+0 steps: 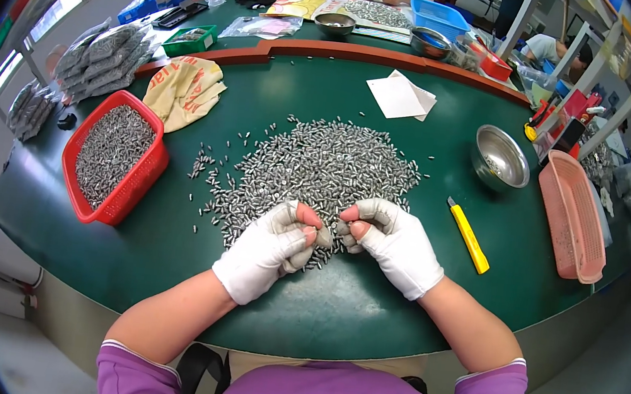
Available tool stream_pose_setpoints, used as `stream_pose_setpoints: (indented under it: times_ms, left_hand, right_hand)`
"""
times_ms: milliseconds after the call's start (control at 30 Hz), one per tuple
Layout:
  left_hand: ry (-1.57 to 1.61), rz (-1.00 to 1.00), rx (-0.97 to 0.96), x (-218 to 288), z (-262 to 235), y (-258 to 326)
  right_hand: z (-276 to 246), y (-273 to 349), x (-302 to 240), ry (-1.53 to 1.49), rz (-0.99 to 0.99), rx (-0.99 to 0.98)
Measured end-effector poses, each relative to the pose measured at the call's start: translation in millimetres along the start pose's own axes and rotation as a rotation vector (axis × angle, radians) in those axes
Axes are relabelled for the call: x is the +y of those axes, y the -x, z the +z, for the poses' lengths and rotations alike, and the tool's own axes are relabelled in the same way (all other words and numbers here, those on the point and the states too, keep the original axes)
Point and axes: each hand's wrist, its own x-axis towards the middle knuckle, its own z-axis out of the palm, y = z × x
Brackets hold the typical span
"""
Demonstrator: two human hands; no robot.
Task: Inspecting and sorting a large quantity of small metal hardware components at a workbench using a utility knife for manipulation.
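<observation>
A wide heap of small silvery metal pins (327, 159) is spread over the green tabletop. At its near edge my left hand (272, 248), in a white glove with bare thumb and fingertip, is closed in a pinch. Facing it a little way off, my right hand (388, 243) wears the same kind of glove and pinches too. Whatever sits between the fingertips of either hand is too small or hidden to make out. Loose pins lie scattered beyond the heap's left side.
To the left stands a red basket (151, 170) filled with pins, beside a yellowish cloth bag (185, 93). On the right are a yellow utility knife (469, 236), a steel bowl (517, 173) and a pink basket (592, 260). White paper (398, 97) lies farther back. Other people sit across.
</observation>
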Motion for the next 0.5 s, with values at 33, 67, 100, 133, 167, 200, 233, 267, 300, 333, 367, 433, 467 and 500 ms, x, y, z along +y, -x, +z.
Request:
stream_pose_setpoints:
  times_ms: [33,67,100,133,167,200,233,267,300,333,367,433,467,500]
  left_hand:
    - [0.016,0.008,-0.018,0.9,1.7,0.7]
    - [0.016,0.010,-0.022,1.0,2.2,0.2]
    - [0.013,0.002,-0.011,0.9,2.6,0.6]
    - [0.010,-0.005,0.000,0.7,2.9,1.5]
    - [0.018,-0.008,0.007,-0.3,2.2,1.8]
    - [0.015,-0.014,-0.002,-0.2,2.0,2.3]
    - [0.012,-0.020,-0.011,0.0,1.9,2.5]
    - [0.010,-0.016,-0.021,-0.5,1.3,3.5]
    - [0.009,-0.022,-0.021,-1.1,0.8,3.7]
    - [0.008,-0.027,-0.020,-1.8,0.2,3.1]
    - [-0.015,-0.029,-0.012,-2.6,0.8,3.0]
    - [-0.040,-0.050,-0.020,-0.7,4.6,3.2]
    - [-0.065,-0.071,-0.025,0.3,5.7,3.4]
    - [-0.065,-0.086,-0.046,-0.5,4.2,3.8]
  right_hand:
    - [-0.4,0.4,-1.1,-0.002,0.008,-0.001]
    - [-1.7,-0.7,-1.0,-0.005,0.014,-0.002]
    - [-1.9,-0.7,-0.6,-0.018,0.020,-0.008]
    - [-1.2,-0.2,-0.7,-0.030,0.024,-0.013]
    - [-1.0,-0.2,-2.7,-0.006,0.040,-0.004]
    - [-1.4,-0.7,-0.6,0.011,0.016,-0.004]
    - [-1.8,-0.9,1.6,0.028,-0.009,-0.005]
    - [-0.6,-0.3,0.5,0.170,-0.047,0.009]
    - [0.7,0.5,-1.5,0.206,-0.062,0.014]
    - [1.4,1.3,-2.7,0.243,-0.076,0.018]
    - [-1.9,1.6,1.8,0.290,-0.126,0.005]
    - [-2.5,3.9,5.0,0.284,-0.179,-0.029]
    - [-2.2,4.9,5.7,0.275,-0.230,-0.066]
    - [-0.9,6.5,5.4,0.314,-0.262,-0.093]
